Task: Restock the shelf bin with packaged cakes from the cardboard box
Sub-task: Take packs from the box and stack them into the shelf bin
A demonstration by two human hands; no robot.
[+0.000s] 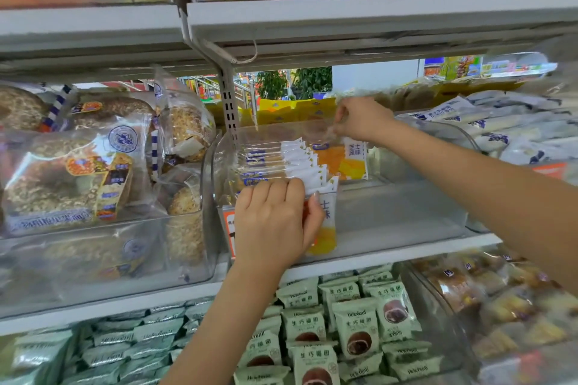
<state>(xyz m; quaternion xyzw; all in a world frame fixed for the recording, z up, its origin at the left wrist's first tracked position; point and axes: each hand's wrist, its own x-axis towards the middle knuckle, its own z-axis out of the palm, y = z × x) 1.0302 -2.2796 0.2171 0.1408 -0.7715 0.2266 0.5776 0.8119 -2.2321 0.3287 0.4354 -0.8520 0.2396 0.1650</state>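
A clear plastic shelf bin (406, 209) stands on the middle shelf. In its left part, several packaged cakes (300, 159) in white and orange wrappers stand in a row. My left hand (275, 222) is at the front of the row; its fingers lie over the tops of the packs and its thumb presses the frontmost pack (327, 228). My right hand (359, 119) reaches over the back of the row and pinches the top edge of the rearmost pack (353, 159). No cardboard box is in view.
Bagged round breads (93, 166) fill the bin to the left. White and blue packs (500, 125) lie to the right. Green snack packs (344, 328) fill the shelf below. An upper shelf (344, 19) hangs close above. The bin's right part holds nothing.
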